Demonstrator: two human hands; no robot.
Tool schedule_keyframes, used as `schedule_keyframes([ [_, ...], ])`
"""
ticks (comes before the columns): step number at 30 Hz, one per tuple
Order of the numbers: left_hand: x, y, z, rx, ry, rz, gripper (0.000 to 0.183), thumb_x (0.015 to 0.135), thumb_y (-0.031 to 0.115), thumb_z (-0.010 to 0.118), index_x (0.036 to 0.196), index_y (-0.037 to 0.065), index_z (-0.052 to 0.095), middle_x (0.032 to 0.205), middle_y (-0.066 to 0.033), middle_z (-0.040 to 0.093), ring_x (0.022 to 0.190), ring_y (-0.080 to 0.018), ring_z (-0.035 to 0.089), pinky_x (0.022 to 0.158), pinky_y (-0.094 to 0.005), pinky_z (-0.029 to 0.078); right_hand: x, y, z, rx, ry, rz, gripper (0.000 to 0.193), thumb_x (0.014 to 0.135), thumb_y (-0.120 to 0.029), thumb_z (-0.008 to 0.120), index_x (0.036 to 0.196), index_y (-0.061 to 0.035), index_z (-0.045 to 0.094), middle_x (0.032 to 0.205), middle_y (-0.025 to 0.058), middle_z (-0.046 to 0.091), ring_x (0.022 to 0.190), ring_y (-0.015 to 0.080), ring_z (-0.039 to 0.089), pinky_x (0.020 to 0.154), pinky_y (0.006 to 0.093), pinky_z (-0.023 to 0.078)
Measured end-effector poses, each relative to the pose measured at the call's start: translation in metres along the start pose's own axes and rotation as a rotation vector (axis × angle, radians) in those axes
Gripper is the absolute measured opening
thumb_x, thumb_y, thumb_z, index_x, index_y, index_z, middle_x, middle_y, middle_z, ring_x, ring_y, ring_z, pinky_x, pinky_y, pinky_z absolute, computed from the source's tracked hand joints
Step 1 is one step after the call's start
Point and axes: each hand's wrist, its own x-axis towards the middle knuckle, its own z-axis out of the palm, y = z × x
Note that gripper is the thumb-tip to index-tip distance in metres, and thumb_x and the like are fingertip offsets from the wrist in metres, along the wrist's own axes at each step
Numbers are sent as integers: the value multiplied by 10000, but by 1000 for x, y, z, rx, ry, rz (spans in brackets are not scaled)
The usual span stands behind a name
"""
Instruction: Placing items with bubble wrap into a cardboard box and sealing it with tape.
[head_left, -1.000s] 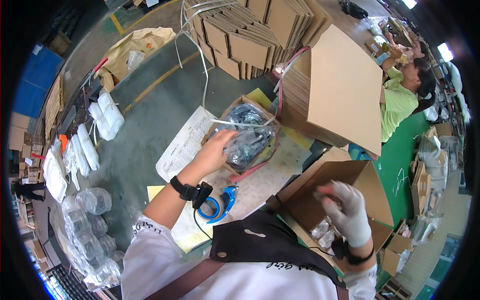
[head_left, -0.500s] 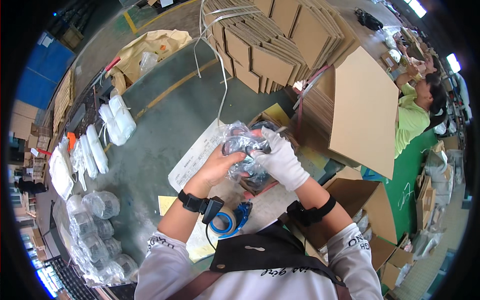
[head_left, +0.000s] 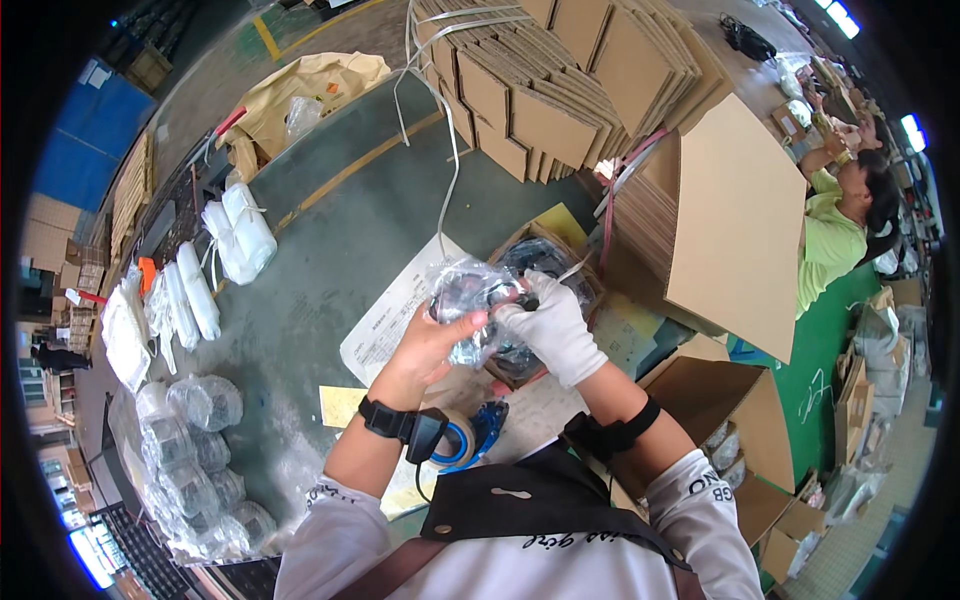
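Note:
Over the table I hold a clear plastic bag (head_left: 462, 287) with something dark, perhaps coiled, inside it. My bare left hand (head_left: 425, 348) grips the bag's near left side, thumb across the front. On its right side, my right hand (head_left: 556, 330), in a white glove, has its fingers bent onto the plastic. What exactly is packed inside is blurred by the shiny film. Just behind and right of the bag sits an open cardboard box (head_left: 592, 290) holding dark items in clear plastic. A printed paper sheet (head_left: 385, 318) lies left of the bag.
A blue tape dispenser (head_left: 483, 428) lies near my left wrist. Plastic-wrapped round items (head_left: 195, 460) and white bag rolls (head_left: 240, 235) line the table's left side. Flat cardboard stacks (head_left: 560, 110) rise at the back. An open carton (head_left: 700, 400) stands right; a co-worker (head_left: 835, 235) is beyond.
Both hands have shifted slightly left and nearer with the bag, uncovering more of the box behind it. The bag stays between both hands.

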Motion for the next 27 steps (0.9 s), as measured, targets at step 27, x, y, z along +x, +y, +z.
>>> schedule_keyframes([
  [27, -81, -170, 255, 19, -227, -128, 476, 849, 114, 644, 1283, 59, 455, 1178, -147, 584, 870, -259, 645, 566, -356, 562, -288, 241, -299, -146, 640, 361, 432, 872, -336, 640, 1090, 31, 576, 919, 83, 652, 810, 160, 619, 729, 299, 503],
])
